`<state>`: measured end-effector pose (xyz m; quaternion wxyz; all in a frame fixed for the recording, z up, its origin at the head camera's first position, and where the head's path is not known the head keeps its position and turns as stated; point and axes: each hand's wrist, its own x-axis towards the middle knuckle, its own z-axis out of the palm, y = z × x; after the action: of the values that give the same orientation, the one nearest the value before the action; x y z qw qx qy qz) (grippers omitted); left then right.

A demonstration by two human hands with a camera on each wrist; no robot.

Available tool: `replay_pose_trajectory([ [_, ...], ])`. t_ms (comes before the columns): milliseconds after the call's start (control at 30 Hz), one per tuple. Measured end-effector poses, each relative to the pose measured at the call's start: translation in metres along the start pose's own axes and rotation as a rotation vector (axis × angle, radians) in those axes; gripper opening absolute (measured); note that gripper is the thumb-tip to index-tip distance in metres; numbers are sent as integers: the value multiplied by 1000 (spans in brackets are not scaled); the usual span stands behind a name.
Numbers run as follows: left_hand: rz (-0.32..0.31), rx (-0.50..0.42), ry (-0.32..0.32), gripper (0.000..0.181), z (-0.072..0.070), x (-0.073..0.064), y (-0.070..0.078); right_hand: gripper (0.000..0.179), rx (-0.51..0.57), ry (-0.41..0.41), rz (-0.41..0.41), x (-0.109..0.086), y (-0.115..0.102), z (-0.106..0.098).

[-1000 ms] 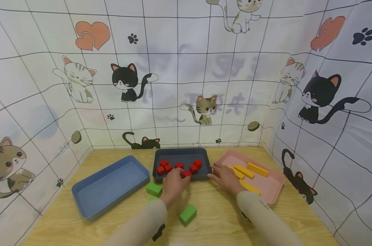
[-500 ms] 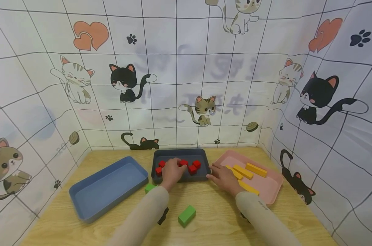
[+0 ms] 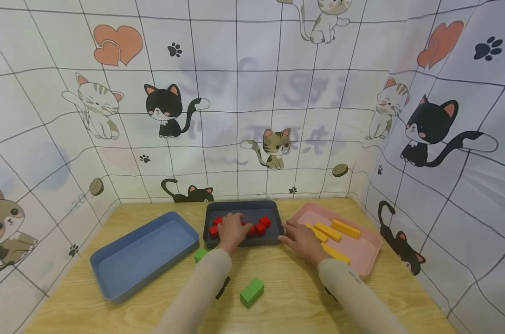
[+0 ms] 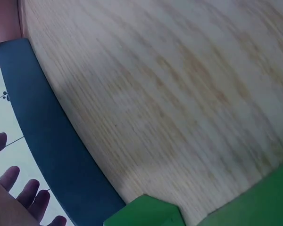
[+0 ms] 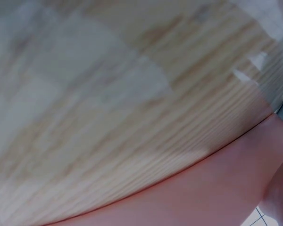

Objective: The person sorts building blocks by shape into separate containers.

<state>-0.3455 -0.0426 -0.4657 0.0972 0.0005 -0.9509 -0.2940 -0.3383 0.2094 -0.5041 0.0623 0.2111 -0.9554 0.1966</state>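
Observation:
My left hand (image 3: pixel 232 232) reaches over the dark grey tray (image 3: pixel 246 209), its thumb close to several red cubes (image 3: pixel 265 222). In the left wrist view its fingers (image 4: pixel 28 193) are spread apart above the tray's outer wall (image 4: pixel 56 132), with nothing seen between them. The hand hides part of the cubes. My right hand (image 3: pixel 302 241) rests with its fingertips at the dark tray's right rim, its palm over the left side of the pink tray (image 3: pixel 367 253). Several yellow bars (image 3: pixel 346 229) lie in the pink tray.
A blue tray (image 3: pixel 144 255) stands at the left, turned at an angle. One green block (image 3: pixel 251 292) lies in front of the dark tray; another green block (image 3: pixel 200 254) is partly behind the left sleeve. A patterned cloth wall (image 3: pixel 236 106) closes off the table's back and sides.
My left hand has moved from the dark tray's front edge farther into the tray. A red cube near its thumb has shifted back, then slightly forward. My right hand stays at the rim.

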Motion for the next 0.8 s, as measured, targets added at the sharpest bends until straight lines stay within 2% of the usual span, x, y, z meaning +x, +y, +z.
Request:
replay_pose_trajectory([
  [267,26,-29,-40,43,-16,-1,1,62,-9,3,-3,1,2,1],
  [433,59,-39,-41,42,-25,-3,2,61,-7,11,-13,0,2,1],
  [600,96,-43,-42,43,-35,-8,0,61,-4,11,-17,-1,1,0],
  [800,114,-75,-77,44,-51,-16,-4,60,-8,13,-19,0,0,-1],
])
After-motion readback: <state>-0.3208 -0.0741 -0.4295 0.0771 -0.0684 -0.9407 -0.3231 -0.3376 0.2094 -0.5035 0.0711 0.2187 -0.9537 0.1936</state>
